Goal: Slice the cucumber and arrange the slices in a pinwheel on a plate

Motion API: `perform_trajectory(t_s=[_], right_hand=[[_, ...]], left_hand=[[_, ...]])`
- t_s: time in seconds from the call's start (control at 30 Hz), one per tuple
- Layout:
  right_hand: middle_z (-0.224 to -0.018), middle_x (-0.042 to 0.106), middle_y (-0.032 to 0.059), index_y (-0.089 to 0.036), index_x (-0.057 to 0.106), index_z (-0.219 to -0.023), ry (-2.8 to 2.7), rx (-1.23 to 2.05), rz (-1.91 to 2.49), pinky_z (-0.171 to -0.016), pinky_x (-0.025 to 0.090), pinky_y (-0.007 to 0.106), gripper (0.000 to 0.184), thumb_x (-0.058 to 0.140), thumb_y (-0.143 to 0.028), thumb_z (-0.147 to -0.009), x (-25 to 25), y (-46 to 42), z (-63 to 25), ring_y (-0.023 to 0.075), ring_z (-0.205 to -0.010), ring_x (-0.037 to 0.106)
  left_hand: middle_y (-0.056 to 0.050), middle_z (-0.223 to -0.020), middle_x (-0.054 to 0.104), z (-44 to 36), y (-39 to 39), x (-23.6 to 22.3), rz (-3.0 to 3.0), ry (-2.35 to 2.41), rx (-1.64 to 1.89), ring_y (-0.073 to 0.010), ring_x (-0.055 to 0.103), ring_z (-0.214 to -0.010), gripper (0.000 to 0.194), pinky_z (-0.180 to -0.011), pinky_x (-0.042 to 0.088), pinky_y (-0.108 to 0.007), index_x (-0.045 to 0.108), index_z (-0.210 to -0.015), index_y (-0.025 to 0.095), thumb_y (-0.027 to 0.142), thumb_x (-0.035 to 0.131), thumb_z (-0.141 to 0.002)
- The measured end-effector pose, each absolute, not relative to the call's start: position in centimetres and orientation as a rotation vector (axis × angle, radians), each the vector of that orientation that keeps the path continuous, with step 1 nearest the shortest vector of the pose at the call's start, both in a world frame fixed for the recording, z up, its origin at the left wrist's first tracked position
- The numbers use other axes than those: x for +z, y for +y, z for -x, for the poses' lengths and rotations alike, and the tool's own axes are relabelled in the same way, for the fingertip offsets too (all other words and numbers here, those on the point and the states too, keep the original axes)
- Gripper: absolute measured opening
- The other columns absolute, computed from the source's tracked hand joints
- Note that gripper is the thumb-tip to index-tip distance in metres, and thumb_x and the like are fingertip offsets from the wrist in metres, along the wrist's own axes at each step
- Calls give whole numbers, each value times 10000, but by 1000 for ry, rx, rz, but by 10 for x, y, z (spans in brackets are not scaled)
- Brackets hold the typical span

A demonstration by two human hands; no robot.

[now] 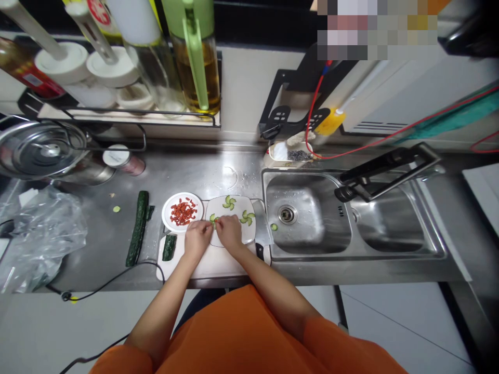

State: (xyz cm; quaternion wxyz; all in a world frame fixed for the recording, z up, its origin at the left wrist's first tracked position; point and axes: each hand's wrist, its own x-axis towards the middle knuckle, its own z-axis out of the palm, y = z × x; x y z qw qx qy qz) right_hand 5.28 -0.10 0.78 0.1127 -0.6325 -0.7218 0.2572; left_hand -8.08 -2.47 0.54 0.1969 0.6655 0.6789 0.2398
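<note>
My left hand (197,239) and my right hand (230,232) meet over the left part of a white rounded-square plate (249,237). The right fingers pinch a small red goji berry (217,220) beside a group of cucumber slices (212,218). My left fingers are pressed together at the same slices; what they hold, if anything, is hidden. Two more fans of cucumber slices lie on the plate, one at the back (229,202) and one at the right (247,217). A white dish (167,209) of goji berries (182,212) adjoins it. A cut cucumber piece (169,248) lies near my left wrist.
Under the plate is a white cutting board (212,269), with a knife (264,224) at its right. A long cucumber (138,231) and a plastic bag (47,234) lie leftward. The double sink (307,254) and black faucet (374,174) are rightward. Bottles (198,72) stand on a rack.
</note>
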Motion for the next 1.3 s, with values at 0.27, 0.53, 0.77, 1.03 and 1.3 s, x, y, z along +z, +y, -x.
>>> perform_trajectory(t_s=[0.27,0.53,0.77,1.03,1.3], right_hand=[[-887,622,56,-208,609,-868,-2238,730,1799,-691,262,325,143,483,-267,-897,12,-5,-55,226,-953,418],[-894,621,52,-213,606,-870,-2225,751,1824,-692,263,319,142,491,-290,-896,8,-6,-55,222,-963,414],[-864,629,46,-210,608,-841,-2171,713,1785,-686,252,318,157,488,-295,-894,6,-7,-56,221,-935,420],[-871,625,45,-210,615,-839,-2171,744,1812,-694,256,317,134,521,-299,-875,5,-6,-55,221,-940,412],[-859,622,37,-208,617,-833,-2173,748,1813,-698,254,319,133,527,-299,-870,8,-7,-58,212,-934,411]], left_hand=[[-53,-793,675,85,-25,4,-1865,1890,675,-200,576,-787,163,-783,442,-328,676,-804,201,276,531,-806],[-52,-796,674,83,-25,3,-1852,1885,677,-202,582,-799,160,-783,443,-328,676,-800,201,282,538,-800],[-51,-794,672,84,-24,4,-1859,1873,680,-202,582,-797,155,-783,443,-329,673,-803,200,279,539,-806],[-51,-794,671,84,-23,3,-1866,1863,690,-198,583,-794,133,-777,436,-325,670,-790,202,265,553,-800],[-44,-767,670,82,-19,2,-1889,1855,722,-191,568,-762,120,-749,432,-311,661,-764,189,255,568,-799]])
